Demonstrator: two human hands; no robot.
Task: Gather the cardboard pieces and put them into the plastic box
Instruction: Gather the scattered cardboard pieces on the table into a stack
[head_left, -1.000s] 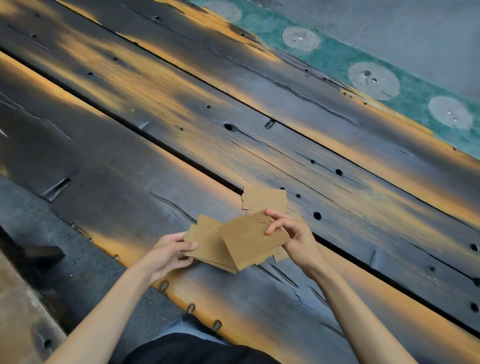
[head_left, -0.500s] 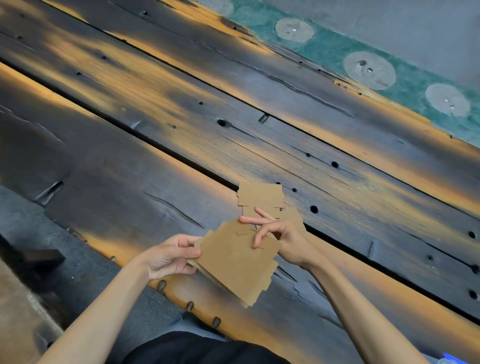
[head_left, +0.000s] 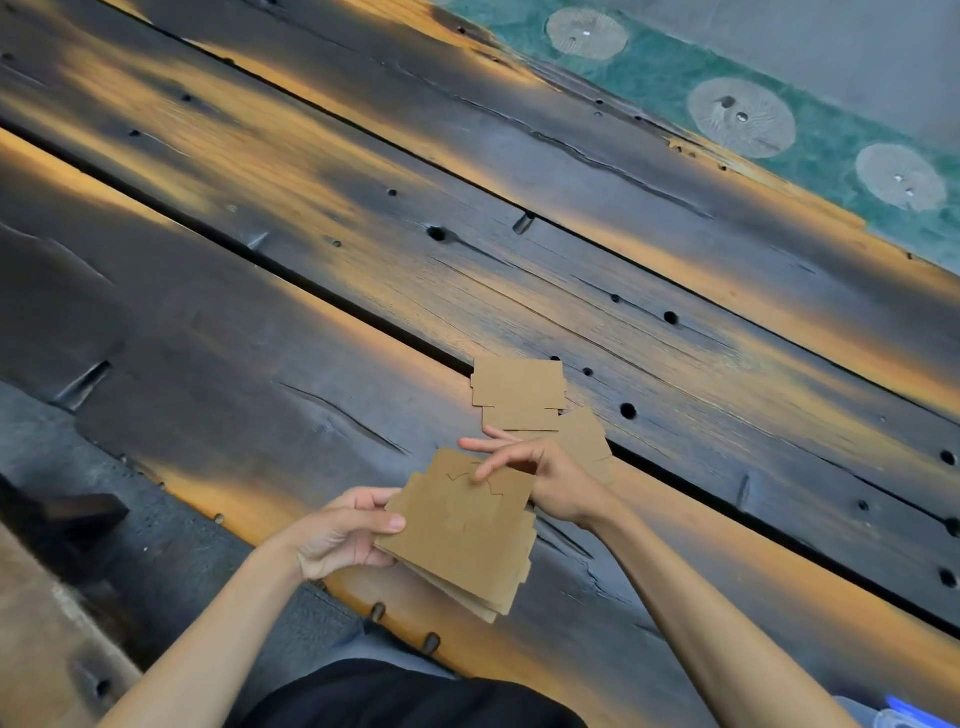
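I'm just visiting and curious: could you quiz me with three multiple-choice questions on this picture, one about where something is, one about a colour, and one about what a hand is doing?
1. Where do the loose cardboard pieces lie?
A. On the wooden table, beyond the right hand
B. On the grey floor at the left
C. In the person's lap

2. What colour is the strip past the table's far edge?
A. Red
B. Green
C. White

3. What is the left hand doing?
A. Lying flat on the table
B. Pointing at a hole in the wood
C. Gripping a stack of cardboard

Answers:
1. A, the pieces rest flat on the wooden table just past the right hand.
2. B, it is green with pale round patches.
3. C, its thumb presses on top of the stack, the fingers underneath.
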